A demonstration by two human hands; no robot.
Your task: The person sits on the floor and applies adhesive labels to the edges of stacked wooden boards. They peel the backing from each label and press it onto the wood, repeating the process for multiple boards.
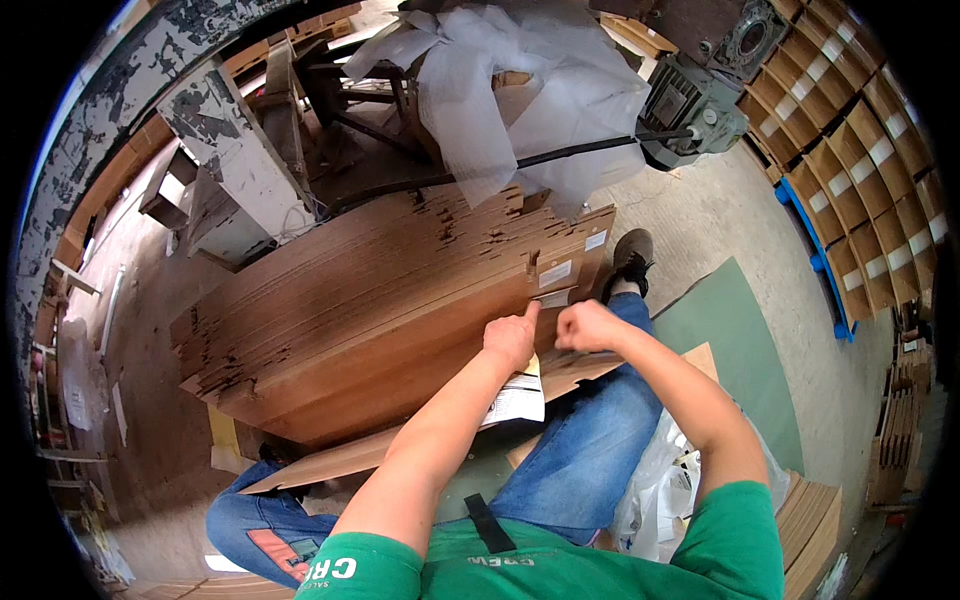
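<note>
A stack of brown cardboard sheets (330, 300) with ragged cut ends stands on edge across in front of me. White labels (555, 272) sit near its right end. My left hand (511, 338) reaches to that end, its index finger stretched out against a label and its other fingers curled. Just right of it, my right hand (588, 327) is closed in a loose fist; whatever its fingertips may hold is hidden. Below my left wrist lies a printed white sheet (518, 400) with a yellow part, partly covered by my forearm. A nearer cardboard sheet (335, 457) leans across my legs.
Crumpled translucent plastic wrap (470, 110) covers something beyond the stack, near a grey motor (690, 110). Partitioned cardboard (850, 190) rises on a blue pallet (815, 245) at right. A green mat (740, 350) and a plastic bag (655, 490) lie beside my leg.
</note>
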